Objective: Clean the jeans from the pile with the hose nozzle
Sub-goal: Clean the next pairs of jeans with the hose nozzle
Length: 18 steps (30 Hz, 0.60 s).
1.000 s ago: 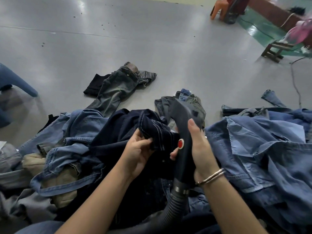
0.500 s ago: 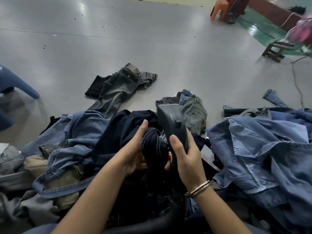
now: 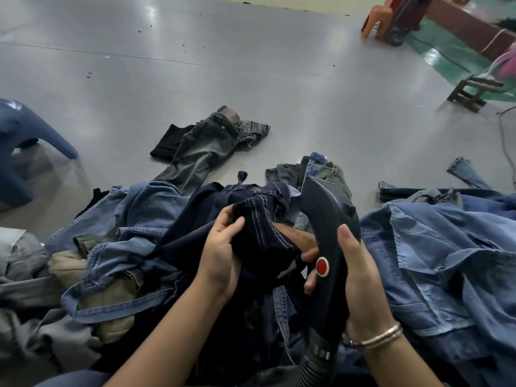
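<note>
Dark navy jeans (image 3: 262, 219) with pale stitching lie bunched on top of the denim pile (image 3: 125, 219). My left hand (image 3: 223, 250) grips a fold of them at the centre. Just to the right, my right hand (image 3: 354, 272) holds the black hose nozzle (image 3: 329, 219) by its handle, fingers curled round it beside the red button (image 3: 322, 266). The nozzle head points up and away, close against the right side of the gripped fold. Its ribbed hose (image 3: 315, 370) runs down out of view.
Light blue denim garments (image 3: 446, 261) are heaped at the right, more denim and khaki cloth at the left. One grey pair of jeans (image 3: 206, 146) lies apart on the grey floor. A blue plastic chair (image 3: 16, 135) stands left, a wooden stool (image 3: 472, 92) and a cable far right.
The nozzle has swung from over the fold to its right side, and its red button faces me again. My left hand has regripped the navy fold higher up.
</note>
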Tool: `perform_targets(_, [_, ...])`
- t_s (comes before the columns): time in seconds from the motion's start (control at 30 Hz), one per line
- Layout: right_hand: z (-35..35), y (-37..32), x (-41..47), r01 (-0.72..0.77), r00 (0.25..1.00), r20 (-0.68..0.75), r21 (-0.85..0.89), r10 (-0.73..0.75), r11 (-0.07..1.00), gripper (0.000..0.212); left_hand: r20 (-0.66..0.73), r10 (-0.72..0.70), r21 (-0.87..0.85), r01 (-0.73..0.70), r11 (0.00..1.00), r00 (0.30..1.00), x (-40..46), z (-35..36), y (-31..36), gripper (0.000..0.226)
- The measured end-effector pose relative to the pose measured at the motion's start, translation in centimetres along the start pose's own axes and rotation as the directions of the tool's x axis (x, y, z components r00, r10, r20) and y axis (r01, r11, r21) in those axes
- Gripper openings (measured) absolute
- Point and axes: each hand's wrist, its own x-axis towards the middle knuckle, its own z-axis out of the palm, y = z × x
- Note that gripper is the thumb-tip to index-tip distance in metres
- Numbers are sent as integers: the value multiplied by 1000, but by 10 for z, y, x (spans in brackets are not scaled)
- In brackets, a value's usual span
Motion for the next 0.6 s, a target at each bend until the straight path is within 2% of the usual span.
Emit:
perform_targets(0.1, [-3,-7,-14,-49,994,94,-13,50,999,83,-1,51,-29,-51,998,999,4,-7,8,31])
perform_targets(0.2, [2,-10,-24,-146,957,237,-95,164,985,75,17,74,49,-75,996,997,4,-10,8,35])
perform_targets(0.3, [14,-8,-30,-165,907,346,-228,238,960,44,58,75,165,-84,983,996,1,-9,1,36])
perform_targets(0.37, [21,-6,-28,-167,931,282,-239,233,956,32,99,60,212,-80,974,993,-2,-9,-7,34])
perform_targets(0.5, [20,-3,-1,-190,982,-17,-142,190,971,46,159,-35,277,-11,961,987,-10,-14,-18,32])
perform_targets(0.6, [5,-5,18,-231,966,-128,-45,223,972,49,169,-57,327,-1,945,984,-12,-18,-21,41])
